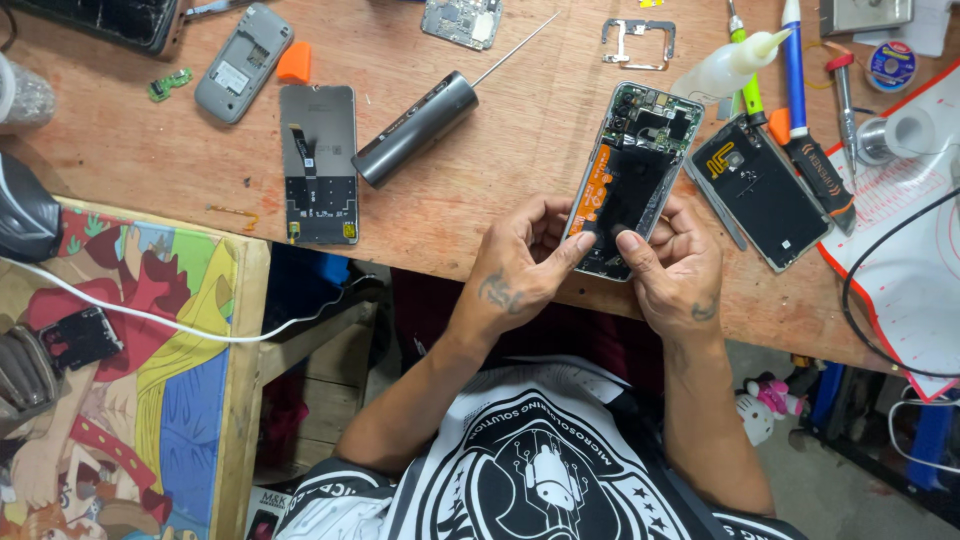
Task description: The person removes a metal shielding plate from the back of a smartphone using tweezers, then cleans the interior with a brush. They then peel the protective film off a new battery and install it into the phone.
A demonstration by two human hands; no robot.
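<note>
Both hands close on the near end of an opened phone [632, 180] that lies back-up on the wooden table [480, 200], its far end pointing away from the person. The left hand [520, 265] curls its fingers against the phone's left edge, thumb tip pressed onto the dark battery area just beside the orange ribbon cable [594, 190]. The right hand [678, 265] mirrors it on the right edge, thumb laid on the same dark area, so the two thumbs nearly meet. The fingers are narrow and pinching, and held this way the frame seems braced from both sides while the thumbs bear down; the table takes the weight of the far end.

Just beyond the right fingers lies the removed back cover [765, 195], inner face up, close enough to reach without letting go. Past it, a glue bottle [728, 66], a green pen-like tool [745, 70] and a blue-handled tool [797, 70] stand fanned within the right hand's reach. Well off from the left fingers lie a separate screen panel [318, 165] with its ribbon up, a dark cylinder with a thin rod [420, 125], and a small grey phone shell [243, 62], parked clear of the working spot.
</note>
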